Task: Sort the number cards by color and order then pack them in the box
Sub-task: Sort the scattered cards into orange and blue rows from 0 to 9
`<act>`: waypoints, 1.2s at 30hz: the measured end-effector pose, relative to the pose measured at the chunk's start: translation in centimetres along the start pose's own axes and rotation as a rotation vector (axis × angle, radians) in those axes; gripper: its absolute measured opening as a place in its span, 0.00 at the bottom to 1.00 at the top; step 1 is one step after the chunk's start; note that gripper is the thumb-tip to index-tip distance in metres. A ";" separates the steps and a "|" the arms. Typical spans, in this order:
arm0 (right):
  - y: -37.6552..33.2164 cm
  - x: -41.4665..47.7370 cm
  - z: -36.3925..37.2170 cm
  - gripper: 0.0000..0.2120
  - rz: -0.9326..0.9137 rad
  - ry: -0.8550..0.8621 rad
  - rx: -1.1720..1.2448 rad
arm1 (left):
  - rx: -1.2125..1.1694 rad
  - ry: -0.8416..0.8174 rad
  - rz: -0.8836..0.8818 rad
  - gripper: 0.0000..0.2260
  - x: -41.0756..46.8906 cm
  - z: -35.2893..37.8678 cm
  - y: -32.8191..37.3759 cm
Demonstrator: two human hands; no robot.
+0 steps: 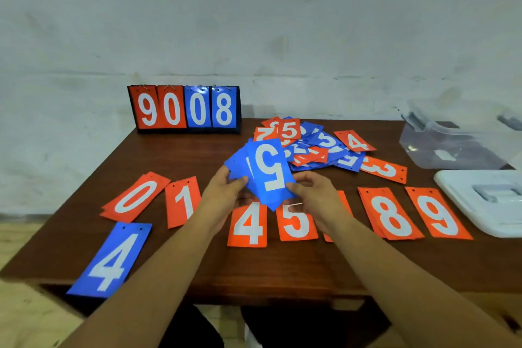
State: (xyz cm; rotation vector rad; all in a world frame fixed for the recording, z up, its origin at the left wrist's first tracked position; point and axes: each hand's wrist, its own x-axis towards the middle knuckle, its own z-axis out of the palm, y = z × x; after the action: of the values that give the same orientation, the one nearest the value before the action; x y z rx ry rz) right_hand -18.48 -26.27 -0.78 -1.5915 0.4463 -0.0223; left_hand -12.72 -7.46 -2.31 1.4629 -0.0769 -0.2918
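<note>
Head view: fanned blue cards (268, 169), topmost showing a white upside-down 5.

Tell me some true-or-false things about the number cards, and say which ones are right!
1. The left hand and right hand hold blue cards, a 5 on top. True.
2. The scoreboard shows 1234. False: it shows 9008.
3. The blue 4 card lies at the near left corner of the table. True.
4. The orange 9 card lies left of the orange 0 card. False: it lies far to its right.
</note>
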 end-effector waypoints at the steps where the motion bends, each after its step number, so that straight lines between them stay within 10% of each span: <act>1: -0.3 -0.2 -0.2 0.10 -0.009 -0.031 -0.040 | 0.011 0.010 0.002 0.13 -0.4 -0.6 0.1; 16: -1.9 -1.6 1.8 0.13 -0.347 -0.339 -0.729 | 0.148 -0.045 -0.072 0.10 -6.1 -6.7 0.8; 21: -1.0 -1.9 4.4 0.09 -0.427 -0.178 -0.494 | 0.256 -0.069 -0.043 0.15 -7.0 -7.4 0.2; 29: 1.8 -4.4 8.6 0.17 0.126 -0.298 0.370 | 0.151 0.140 -0.014 0.14 -7.9 -8.8 -0.9; 36: 2.5 -3.6 11.0 0.18 -0.002 -0.151 0.092 | 0.394 0.291 0.038 0.08 -9.0 -15.3 -0.8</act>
State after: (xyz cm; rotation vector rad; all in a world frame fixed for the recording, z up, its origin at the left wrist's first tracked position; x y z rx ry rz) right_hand -19.31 -14.69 -3.16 -1.4916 0.3213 0.0742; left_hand -18.00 9.45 -3.65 1.8786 0.0777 -0.0293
